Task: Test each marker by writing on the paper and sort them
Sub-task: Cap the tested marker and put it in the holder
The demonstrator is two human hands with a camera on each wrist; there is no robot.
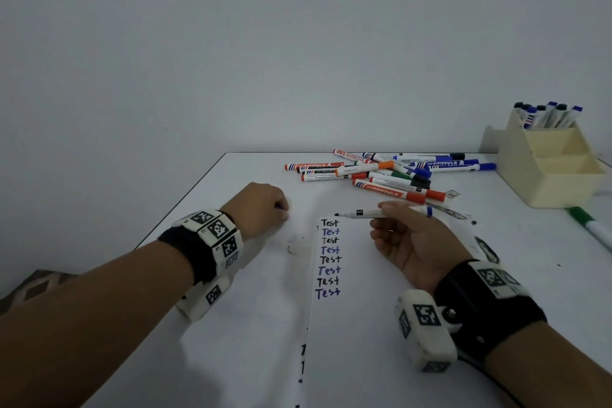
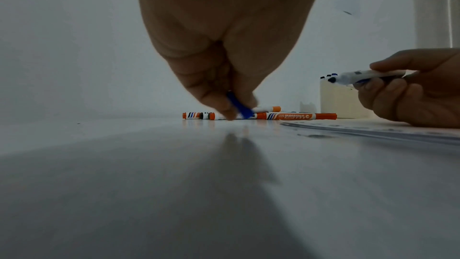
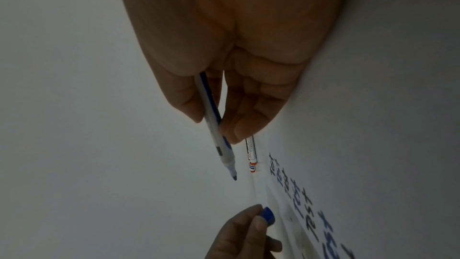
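Note:
My right hand (image 1: pixel 394 225) holds an uncapped white marker with blue trim (image 1: pixel 371 213) (image 3: pixel 211 125) level above the top of the paper (image 1: pixel 364 308), tip pointing left. The paper carries a column of "Test" words (image 1: pixel 329 257) in black and blue. My left hand (image 1: pixel 268 205), left of the paper, pinches the blue cap (image 2: pixel 240 106) (image 3: pixel 268 215) just above the table. A pile of markers (image 1: pixel 387 172) with orange, blue, green and black caps lies behind the paper.
A cream desk organizer (image 1: pixel 546 162) at the back right holds several capped markers (image 1: pixel 546 114) in its tall rear compartment. A green marker (image 1: pixel 591 227) lies at the right table edge. The white table (image 1: pixel 231 275) meets a plain wall behind.

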